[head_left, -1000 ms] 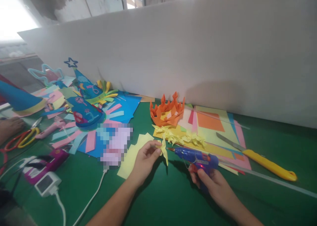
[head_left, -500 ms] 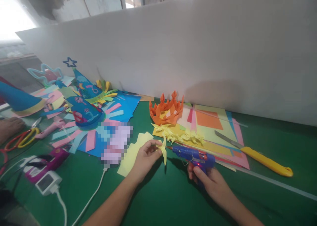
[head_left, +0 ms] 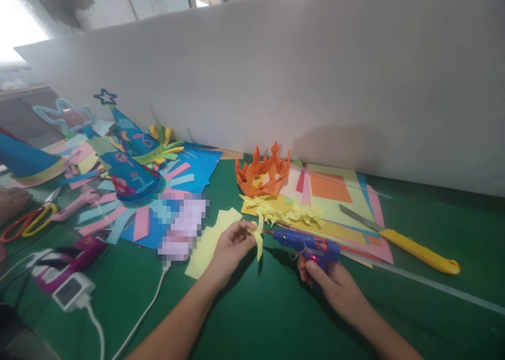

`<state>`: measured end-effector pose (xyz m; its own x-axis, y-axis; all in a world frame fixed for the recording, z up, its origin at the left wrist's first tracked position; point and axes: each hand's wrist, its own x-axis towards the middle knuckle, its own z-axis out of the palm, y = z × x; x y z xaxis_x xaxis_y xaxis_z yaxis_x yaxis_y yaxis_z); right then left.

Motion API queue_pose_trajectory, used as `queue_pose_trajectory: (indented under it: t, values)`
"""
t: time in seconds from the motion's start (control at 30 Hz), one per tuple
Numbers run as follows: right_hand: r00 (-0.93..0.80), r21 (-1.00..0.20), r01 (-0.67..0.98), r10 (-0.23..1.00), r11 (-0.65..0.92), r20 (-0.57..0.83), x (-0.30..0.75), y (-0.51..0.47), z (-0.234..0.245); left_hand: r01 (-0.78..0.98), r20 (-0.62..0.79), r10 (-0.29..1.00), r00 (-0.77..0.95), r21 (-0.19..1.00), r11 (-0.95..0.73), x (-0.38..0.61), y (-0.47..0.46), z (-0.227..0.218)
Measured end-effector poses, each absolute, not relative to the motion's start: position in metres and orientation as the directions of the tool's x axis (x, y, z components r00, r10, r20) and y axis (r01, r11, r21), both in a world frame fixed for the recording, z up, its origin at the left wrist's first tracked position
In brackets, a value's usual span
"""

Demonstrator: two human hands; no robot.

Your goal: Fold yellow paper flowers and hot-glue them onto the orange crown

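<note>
My left hand [head_left: 235, 244] pinches a small folded yellow paper piece [head_left: 259, 240] above the green table. Wrapped round the handle of a blue glue gun [head_left: 303, 244] is my right hand [head_left: 329, 281]. A small light glows red on the gun's body, and its nozzle points left, at or very close to the paper piece. Just behind lies a row of folded yellow paper pieces [head_left: 292, 214]. An orange folded-paper crown [head_left: 263, 177] stands beyond that row. Yellow paper sheets [head_left: 211, 244] lie flat beside my left wrist.
A yellow-handled knife [head_left: 418, 250] lies right on coloured paper sheets [head_left: 363, 192]. Left are blue cone hats [head_left: 136, 176], scissors [head_left: 29, 223], a pink glue gun [head_left: 81, 202], a purple power strip [head_left: 74, 265] and another person's hand [head_left: 13, 202]. A white board [head_left: 221, 71] stands behind.
The whole view has shifted slightly, so things appear a little further left. Both hands keep their holds, with the nozzle still close to the yellow paper piece.
</note>
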<state>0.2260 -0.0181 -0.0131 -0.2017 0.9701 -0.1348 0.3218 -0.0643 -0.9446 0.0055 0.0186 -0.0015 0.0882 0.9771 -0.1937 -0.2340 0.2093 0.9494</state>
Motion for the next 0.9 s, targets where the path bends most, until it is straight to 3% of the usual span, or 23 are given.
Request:
queue_pose_trajectory:
  t: [0.53, 0.9]
  values:
    - [-0.150, -0.952, 0.293, 0.978, -0.093, -0.142, 0.2268, -0.0185, -0.0169, -0.304, -0.233, 0.955, 0.181, 0.911, 0.280, 0.0014, 0.0181, -0.0041]
    - [-0.095, -0.868, 0.495, 0.989, -0.051, -0.113, 0.2267, -0.0209, -0.0076, -0.360, -0.279, 0.951, 0.136, 0.880, 0.309, 0.0005, 0.0201, 0.0034]
